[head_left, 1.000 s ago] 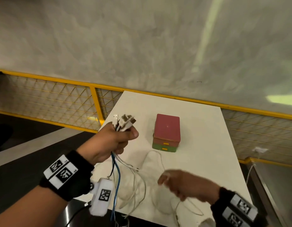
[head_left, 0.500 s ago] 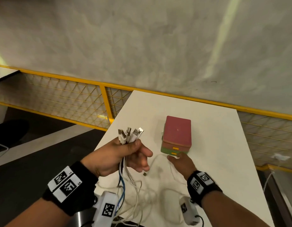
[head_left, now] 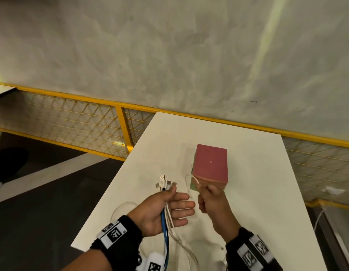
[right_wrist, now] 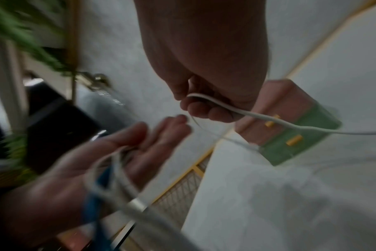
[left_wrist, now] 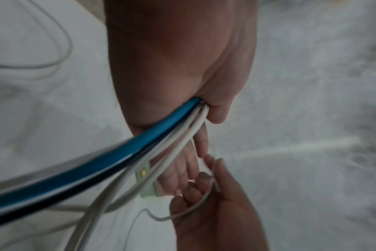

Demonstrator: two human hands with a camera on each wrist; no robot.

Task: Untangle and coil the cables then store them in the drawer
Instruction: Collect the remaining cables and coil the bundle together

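My left hand (head_left: 174, 202) holds a bundle of cables (head_left: 165, 222), one blue and several white, pinched under the thumb with the fingers stretched out straight. Their USB plugs (head_left: 163, 181) stick up above the thumb. The same bundle (left_wrist: 152, 141) runs across the palm in the left wrist view. My right hand (head_left: 209, 196) grips a thin white cable (right_wrist: 268, 118) in a closed fist, just right of the left fingertips. It is in front of the small drawer box (head_left: 210, 165), pink on top with a green bottom drawer (right_wrist: 294, 141) and yellow handles. Both drawers look closed.
The white table (head_left: 257, 192) carries loose white cable loops (head_left: 118, 208) near its front left. A yellow mesh railing (head_left: 81, 122) runs behind and left of the table, with a drop to dark floor. A white plug (head_left: 332, 190) lies off the right edge.
My right hand lifted off the table by the drawer front and closed on a white cable, bringing it up beside the left hand. My left fingers uncurled from a fist to straight.
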